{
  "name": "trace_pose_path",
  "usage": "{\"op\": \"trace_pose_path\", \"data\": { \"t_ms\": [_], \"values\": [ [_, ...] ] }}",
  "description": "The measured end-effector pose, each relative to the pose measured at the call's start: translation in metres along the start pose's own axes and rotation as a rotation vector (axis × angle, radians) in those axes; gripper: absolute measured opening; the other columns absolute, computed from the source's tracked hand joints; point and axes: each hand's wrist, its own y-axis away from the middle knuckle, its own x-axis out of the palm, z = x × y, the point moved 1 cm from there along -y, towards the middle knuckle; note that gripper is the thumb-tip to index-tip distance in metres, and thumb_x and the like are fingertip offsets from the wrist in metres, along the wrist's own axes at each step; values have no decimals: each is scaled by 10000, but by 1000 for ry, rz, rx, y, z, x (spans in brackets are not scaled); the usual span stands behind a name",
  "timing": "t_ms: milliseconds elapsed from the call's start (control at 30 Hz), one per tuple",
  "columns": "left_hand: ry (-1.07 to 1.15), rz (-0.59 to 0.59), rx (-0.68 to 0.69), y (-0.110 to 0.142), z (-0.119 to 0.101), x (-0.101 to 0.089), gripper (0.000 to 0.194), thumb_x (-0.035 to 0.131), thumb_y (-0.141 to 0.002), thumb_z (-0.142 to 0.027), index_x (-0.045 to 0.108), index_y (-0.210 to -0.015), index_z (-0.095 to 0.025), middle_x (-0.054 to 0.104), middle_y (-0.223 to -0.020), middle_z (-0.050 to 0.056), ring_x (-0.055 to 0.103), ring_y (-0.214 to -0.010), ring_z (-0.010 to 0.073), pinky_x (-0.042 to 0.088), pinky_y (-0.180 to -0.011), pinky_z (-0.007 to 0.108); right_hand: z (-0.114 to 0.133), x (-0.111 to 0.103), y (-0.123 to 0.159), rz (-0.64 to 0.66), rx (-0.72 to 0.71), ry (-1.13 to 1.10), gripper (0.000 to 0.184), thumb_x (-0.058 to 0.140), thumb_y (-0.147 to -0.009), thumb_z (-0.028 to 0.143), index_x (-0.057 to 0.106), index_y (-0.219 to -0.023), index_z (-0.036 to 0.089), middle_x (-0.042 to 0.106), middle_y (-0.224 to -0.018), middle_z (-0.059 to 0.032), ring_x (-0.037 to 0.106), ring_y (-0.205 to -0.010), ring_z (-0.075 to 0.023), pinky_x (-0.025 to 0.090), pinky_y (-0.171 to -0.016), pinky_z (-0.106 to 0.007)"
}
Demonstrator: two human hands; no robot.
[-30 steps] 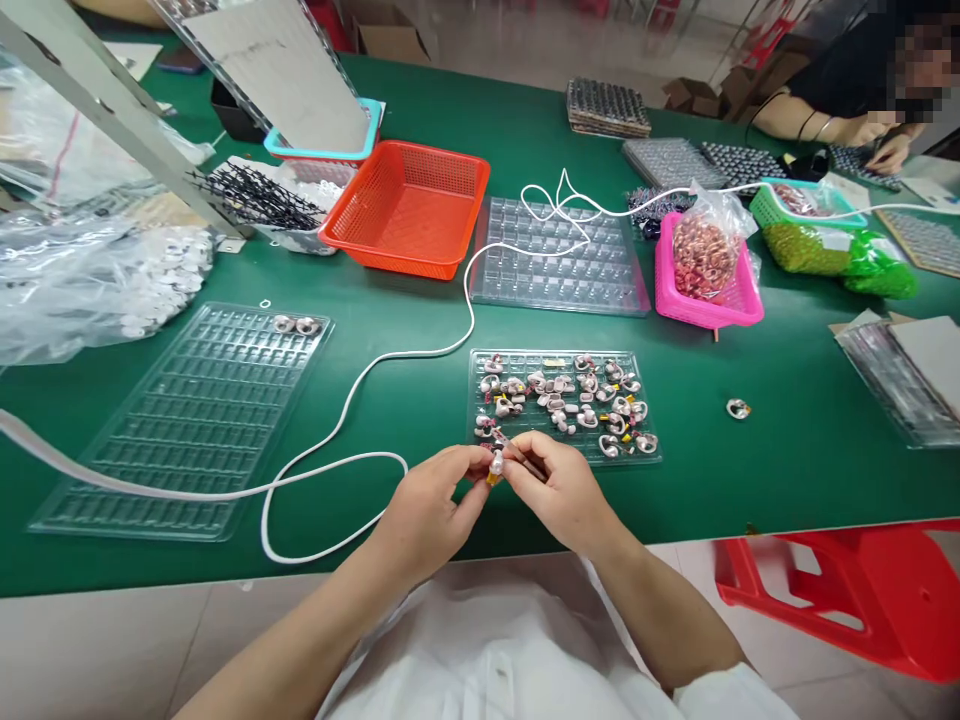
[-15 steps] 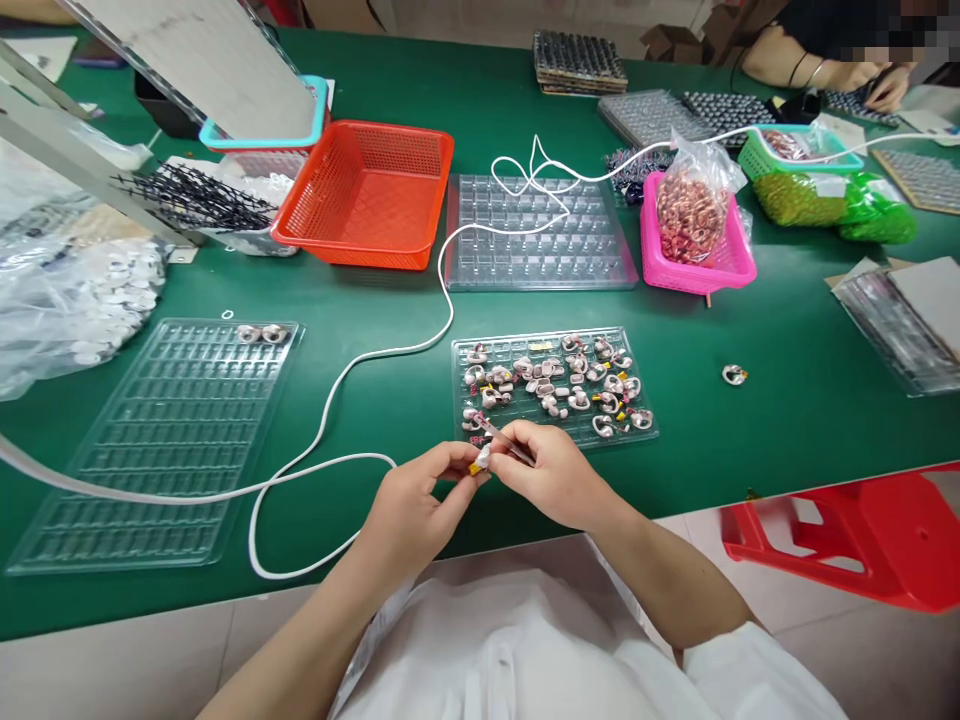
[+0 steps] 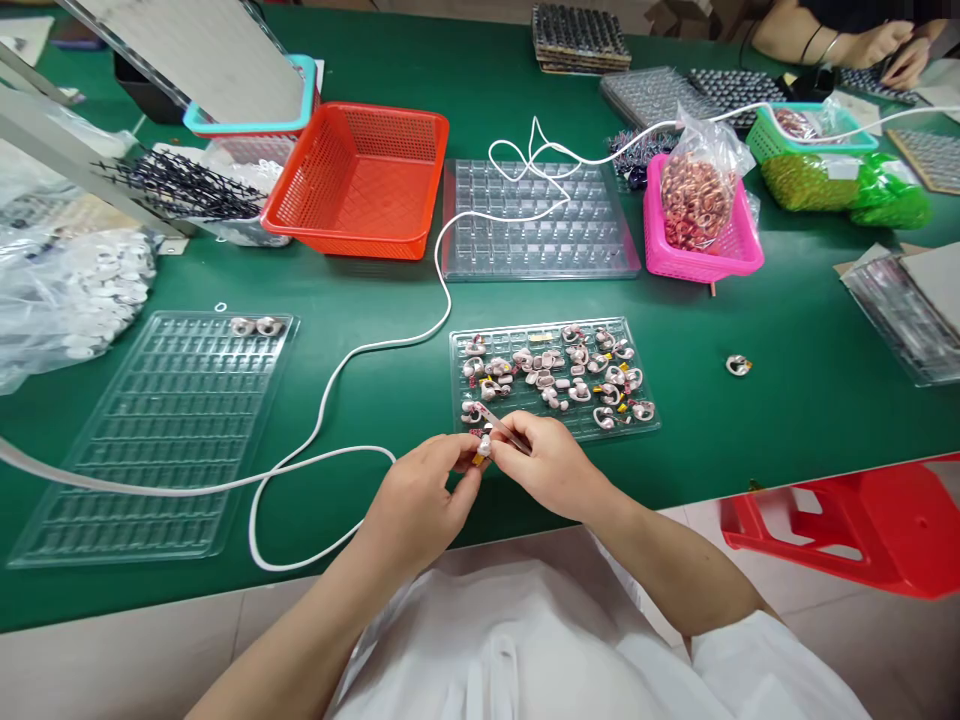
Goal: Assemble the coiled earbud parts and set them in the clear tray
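Note:
Between the thumb and index finger of my left hand (image 3: 429,492) is a small pale earphone part (image 3: 484,446) with a yellow tab. The fingertips of my right hand (image 3: 551,465) meet the same part from the other side. A slim tool that looks like tweezers (image 3: 504,428) lies in my right hand, its tip pointing up and left over the tray. Just beyond both hands is a clear plastic tray (image 3: 651,405) of pale curved earphone parts, some with yellow tabs. My fingers partly hide the held part.
A long clear tray (image 3: 161,440) with two parts lies at left. A white cable (image 3: 352,355) loops across the green table. Behind stand a red basket (image 3: 360,190), an empty-looking clear tray (image 3: 540,235) and a pink basket (image 3: 701,262). A loose part (image 3: 738,366) lies at right. Another person's hands (image 3: 892,55) are far right.
The held part has turned slightly and its yellow tab now points lower. Both hands stay nearly in place, and the view has shifted a little.

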Motion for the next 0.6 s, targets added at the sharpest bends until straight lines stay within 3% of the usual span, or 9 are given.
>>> {"op": "trace_pose_path", "data": {
  "t_ms": [267,600],
  "values": [
    [292,105,-289,-4,2,0,148,620,-877,-270,710,-964,-191,796,-868,27,750,-731,170,588,-703,230,-2,3,-1,-33,39,-111,186,586,-854,335,551,-757,180,464,-672,51,404,-635,-118,326,-592,-258],
    [405,144,-389,-2,8,-2,161,669,-846,-317,726,-944,-202,793,-851,23,736,-736,188,577,-702,251,-1,2,0,4,13,-81,189,604,-856,291,545,-711,186,429,-637,65,356,-597,-103,280,-556,-250]
  ]
}}
